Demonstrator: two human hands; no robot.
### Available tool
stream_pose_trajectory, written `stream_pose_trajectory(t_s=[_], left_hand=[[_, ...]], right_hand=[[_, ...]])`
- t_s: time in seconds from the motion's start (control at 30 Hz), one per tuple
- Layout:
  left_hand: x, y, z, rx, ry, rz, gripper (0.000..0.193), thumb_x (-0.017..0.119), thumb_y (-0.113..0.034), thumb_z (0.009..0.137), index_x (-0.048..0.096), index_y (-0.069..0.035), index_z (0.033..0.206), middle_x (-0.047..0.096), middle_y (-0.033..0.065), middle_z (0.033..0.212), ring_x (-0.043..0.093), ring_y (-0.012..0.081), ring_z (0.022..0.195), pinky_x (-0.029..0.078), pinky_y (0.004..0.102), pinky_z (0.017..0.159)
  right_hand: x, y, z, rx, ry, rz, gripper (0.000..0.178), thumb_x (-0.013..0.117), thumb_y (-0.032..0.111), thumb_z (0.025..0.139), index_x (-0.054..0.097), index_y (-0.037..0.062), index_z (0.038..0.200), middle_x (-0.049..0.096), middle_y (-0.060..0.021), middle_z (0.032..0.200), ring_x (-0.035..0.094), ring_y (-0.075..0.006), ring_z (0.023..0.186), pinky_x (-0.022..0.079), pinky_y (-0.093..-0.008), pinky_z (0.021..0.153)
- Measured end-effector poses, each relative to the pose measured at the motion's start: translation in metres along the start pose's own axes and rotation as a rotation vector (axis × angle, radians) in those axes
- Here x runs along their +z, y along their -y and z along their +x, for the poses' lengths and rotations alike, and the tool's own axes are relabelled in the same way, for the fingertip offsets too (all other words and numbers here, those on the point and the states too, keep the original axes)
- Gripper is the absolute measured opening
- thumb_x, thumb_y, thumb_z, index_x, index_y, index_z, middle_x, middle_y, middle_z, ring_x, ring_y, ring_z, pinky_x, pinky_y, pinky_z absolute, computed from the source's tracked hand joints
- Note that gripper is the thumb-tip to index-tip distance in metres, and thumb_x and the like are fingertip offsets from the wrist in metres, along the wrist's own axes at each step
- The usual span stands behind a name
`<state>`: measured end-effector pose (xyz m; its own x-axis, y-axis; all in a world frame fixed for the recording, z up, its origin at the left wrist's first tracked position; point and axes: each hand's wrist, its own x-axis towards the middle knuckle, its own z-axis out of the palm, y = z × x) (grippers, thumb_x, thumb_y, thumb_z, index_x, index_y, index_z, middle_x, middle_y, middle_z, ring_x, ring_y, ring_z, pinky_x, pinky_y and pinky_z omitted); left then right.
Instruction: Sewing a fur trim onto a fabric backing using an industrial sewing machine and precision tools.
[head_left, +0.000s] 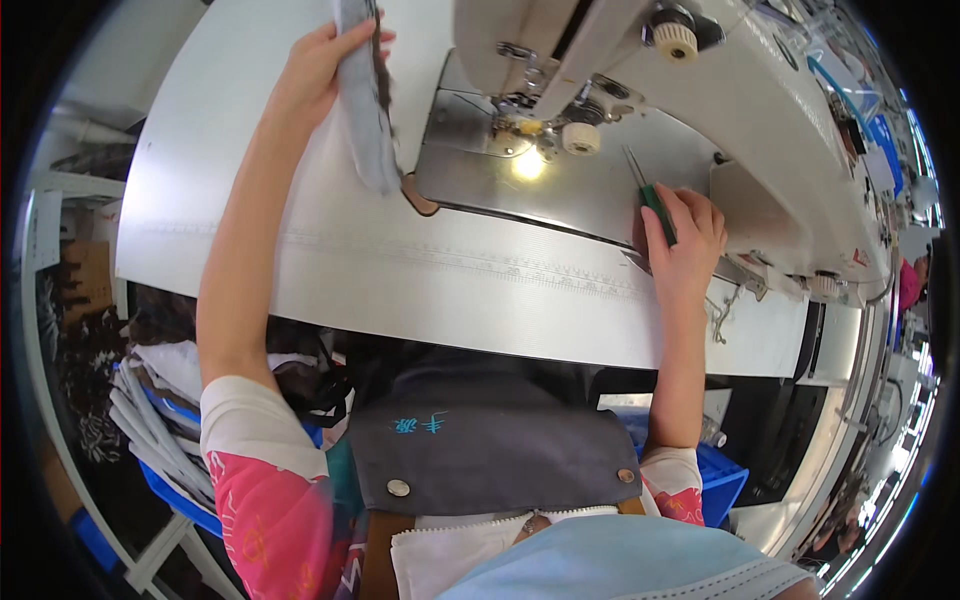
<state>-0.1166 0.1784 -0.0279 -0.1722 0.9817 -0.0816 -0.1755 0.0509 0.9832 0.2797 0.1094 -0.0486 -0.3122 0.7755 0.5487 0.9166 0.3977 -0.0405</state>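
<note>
At the far left of the white sewing table point(420, 290), my left hand point(325, 65) is closed on a folded pale grey fabric strip point(362, 120) with a dark, fuzzy edge. The strip hangs down toward me, and its upper end runs out of the picture. Right of the needle area, my right hand point(690, 235) grips a green-handled two-pronged tool point(655, 205). Its thin metal prongs point away from me over the metal bed plate point(540, 190). A lit lamp shines on the plate below the sewing machine's head point(530, 95), and no fabric shows under the presser foot.
The machine's big white arm point(780, 130) spans the upper right. Ruler markings point(500, 268) run along the table's front. Below left, a blue basket point(165, 490) holds stacked grey pieces; another blue bin point(722, 480) stands below right. Small metal hooks point(720, 315) lie near my right wrist.
</note>
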Motion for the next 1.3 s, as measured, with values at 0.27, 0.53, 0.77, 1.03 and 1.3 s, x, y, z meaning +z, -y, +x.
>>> stream_pose_trajectory(t_s=[0.27,0.53,0.77,1.03,1.3], left_hand=[[-0.038,-0.054,-0.256,-0.201,0.212,-0.041,0.07,0.072,-0.022,0.073,0.042,0.006,0.129,0.062,0.0239,0.098,0.064,0.0193,0.075,0.051,0.0292,0.069],[-0.072,-0.024,-0.281,0.261,0.337,-1.01,0.072,0.064,-0.047,0.081,0.041,0.001,0.129,0.057,0.0102,0.081,0.057,0.0173,0.078,0.041,0.0306,0.061],[0.022,0.053,-0.245,-0.182,0.049,-0.731,0.04,0.057,-0.014,0.088,0.044,0.0,0.124,0.059,0.0106,0.103,0.058,0.0202,0.098,0.048,0.037,0.086],[-0.068,0.029,-0.11,-0.01,-0.005,-0.819,0.016,0.056,-0.019,0.091,0.053,-0.004,0.097,0.048,-0.0021,0.063,0.047,0.0107,0.057,0.044,0.0299,0.062],[-0.105,0.021,-0.074,-0.011,-0.004,-0.832,0.023,0.058,-0.03,0.09,0.05,-0.009,0.083,0.035,-0.006,0.053,0.034,0.0079,0.046,0.035,0.025,0.055]], right_hand=[[-0.031,0.131,0.009,-0.402,0.222,0.699,0.058,0.072,0.005,0.065,0.054,0.0076,0.119,0.055,-0.0108,0.118,0.044,-0.0322,0.119,0.038,-0.0419,0.099],[-0.043,0.2,-0.012,0.108,1.403,1.549,0.028,0.06,0.016,0.087,0.056,0.002,0.111,0.063,-0.0071,0.081,0.059,-0.0117,0.065,0.046,-0.0235,0.061],[-0.053,0.185,-0.071,0.421,1.224,1.636,0.026,0.058,0.025,0.089,0.059,0.0011,0.096,0.062,-0.0054,0.072,0.055,-0.008,0.054,0.039,-0.0186,0.05],[-0.066,0.137,-0.162,0.268,0.694,1.246,0.034,0.056,0.018,0.09,0.055,-0.0002,0.061,0.052,-0.0063,0.053,0.047,-0.0114,0.048,0.035,-0.026,0.046],[-0.074,0.121,-0.173,0.135,0.623,1.231,0.032,0.057,0.011,0.088,0.053,-0.0011,0.058,0.053,-0.009,0.052,0.05,-0.0165,0.044,0.036,-0.0287,0.043]])
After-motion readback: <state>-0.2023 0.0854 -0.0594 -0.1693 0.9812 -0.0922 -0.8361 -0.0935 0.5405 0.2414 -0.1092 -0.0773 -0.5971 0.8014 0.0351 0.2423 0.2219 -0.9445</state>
